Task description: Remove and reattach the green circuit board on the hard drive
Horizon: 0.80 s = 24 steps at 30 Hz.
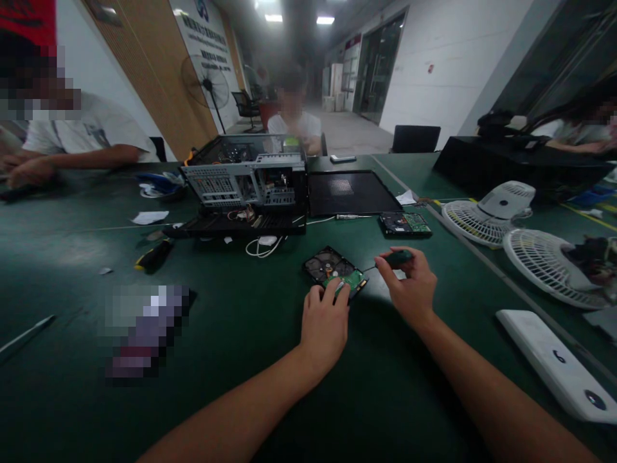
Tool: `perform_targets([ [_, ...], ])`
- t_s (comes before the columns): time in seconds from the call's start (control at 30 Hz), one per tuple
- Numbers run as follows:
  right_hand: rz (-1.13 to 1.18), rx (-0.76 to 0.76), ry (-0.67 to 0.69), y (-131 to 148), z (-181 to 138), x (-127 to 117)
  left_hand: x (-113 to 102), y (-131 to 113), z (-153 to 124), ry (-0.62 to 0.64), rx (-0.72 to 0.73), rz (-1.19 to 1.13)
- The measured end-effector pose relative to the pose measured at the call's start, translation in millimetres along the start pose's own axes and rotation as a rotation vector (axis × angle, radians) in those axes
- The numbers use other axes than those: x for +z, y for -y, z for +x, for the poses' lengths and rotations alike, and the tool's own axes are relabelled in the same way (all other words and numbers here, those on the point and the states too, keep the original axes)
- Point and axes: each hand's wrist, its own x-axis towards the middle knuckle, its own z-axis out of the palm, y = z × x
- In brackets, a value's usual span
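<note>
Where left hand rests, hard drive beneath

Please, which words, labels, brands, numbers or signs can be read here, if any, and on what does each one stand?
No text reads with certainty.
Wall sign: logo and lines of characters, too blurred to read.
White oblong device: one dark curled mark, perhaps "6" or a logo.
Hard drive under the left hand: any print is too small.
</note>
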Motion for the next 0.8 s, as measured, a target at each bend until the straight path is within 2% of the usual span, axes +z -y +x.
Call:
perform_targets([
  [0.17, -0.224, -0.15, -0.151, -6.0, 13.2, -19.5, -1.5, 3.4, 3.0, 0.005, 0.019, 0.002],
  [0.3, -0.394, -0.043, -0.219, -30.8, 32.7, -38.8, -3.7, 8.8, 8.1, 0.033, 0.05, 0.017],
  [0.43, -0.659, 0.098, -0.019, -56.0, 46.8, -50.4, -3.4, 12.1, 10.6, 0.033, 0.074, 0.022],
  [0.53, -0.86, 0.235, 0.225, -64.3, 49.9, -53.2, -2.2, 12.2, 9.9, 0.021, 0.077, 0.025],
  [0.63, -0.959, 0.3, 0.456, -67.0, 49.7, -53.6, -1.5, 12.0, 8.9, 0.018, 0.083, 0.014],
  [0.8, -1.009, 0.3, 0.593, -70.6, 47.0, -51.3, -0.2, 13.1, 8.5, 0.022, 0.103, 0.01],
])
